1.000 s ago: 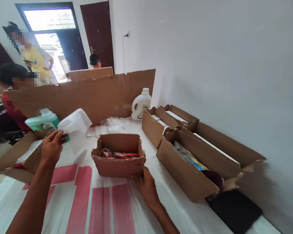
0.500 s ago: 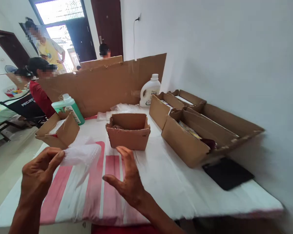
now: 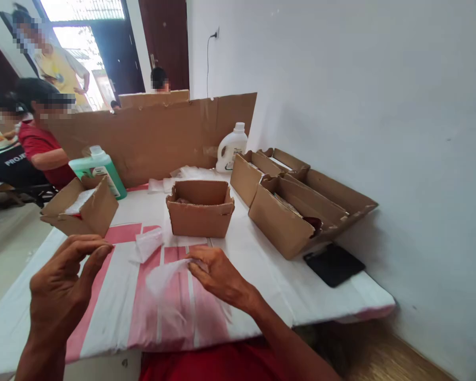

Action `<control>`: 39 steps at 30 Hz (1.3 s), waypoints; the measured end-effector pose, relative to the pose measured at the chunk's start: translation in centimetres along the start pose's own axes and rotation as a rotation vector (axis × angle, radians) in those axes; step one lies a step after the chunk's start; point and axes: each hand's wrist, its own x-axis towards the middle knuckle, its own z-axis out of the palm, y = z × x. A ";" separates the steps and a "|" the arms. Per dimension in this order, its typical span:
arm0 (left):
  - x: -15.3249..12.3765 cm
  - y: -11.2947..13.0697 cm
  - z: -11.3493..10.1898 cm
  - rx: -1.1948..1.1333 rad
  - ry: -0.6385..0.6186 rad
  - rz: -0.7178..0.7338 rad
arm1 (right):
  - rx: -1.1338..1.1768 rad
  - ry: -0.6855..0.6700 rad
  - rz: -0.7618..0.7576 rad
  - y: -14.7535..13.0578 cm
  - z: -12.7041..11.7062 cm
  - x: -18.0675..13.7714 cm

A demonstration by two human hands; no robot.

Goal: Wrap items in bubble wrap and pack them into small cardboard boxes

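Observation:
My right hand [image 3: 218, 272] pinches a thin, clear plastic bag [image 3: 166, 275] by its edge. The bag is blurred and hangs to the left, over the striped cloth. On the left, my left hand [image 3: 69, 280] is raised with thumb and forefinger pressed together; nothing shows between them. Another crumpled plastic bag [image 3: 149, 242] lies between the hands and slightly farther off, apart from both. Just beyond my right hand stands an open cardboard box [image 3: 200, 219], with something dark partly visible inside.
A cardboard box with white contents [image 3: 99, 209] stands left, beside a green bottle [image 3: 113, 177]. At the back are a white jug [image 3: 232, 151] and a cardboard screen [image 3: 162, 135]. Several cardboard boxes [image 3: 280, 225] and a black flat object [image 3: 333, 263] are right. People sit and stand beyond.
The plastic has left my left hand. My right hand, open before, now pinches a plastic bag, and another lies on the cloth. The view has swung right.

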 end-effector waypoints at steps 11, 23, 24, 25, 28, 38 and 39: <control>-10.2 0.5 11.0 -0.077 -0.468 -0.005 | 0.125 0.003 0.492 3.9 -3.4 -5.4; -9.3 0.1 10.7 -0.069 -0.409 0.261 | 0.824 0.058 0.782 4.3 -4.4 -7.2; -9.6 1.1 10.9 -0.090 -0.442 0.330 | 0.864 0.071 0.791 4.3 -4.1 -7.1; -9.9 1.9 11.2 -0.107 -0.480 0.393 | 0.899 0.082 0.797 4.2 -3.7 -7.0; -10.5 3.5 12.8 -0.144 -0.528 0.501 | 0.958 0.098 0.803 4.2 -3.1 -7.0; -7.6 2.8 12.8 -0.224 -0.526 0.405 | 0.914 -0.038 0.737 5.1 -4.5 -9.2; -7.4 2.6 12.5 -0.204 -0.512 0.399 | 0.958 -0.055 0.728 5.1 -4.5 -9.3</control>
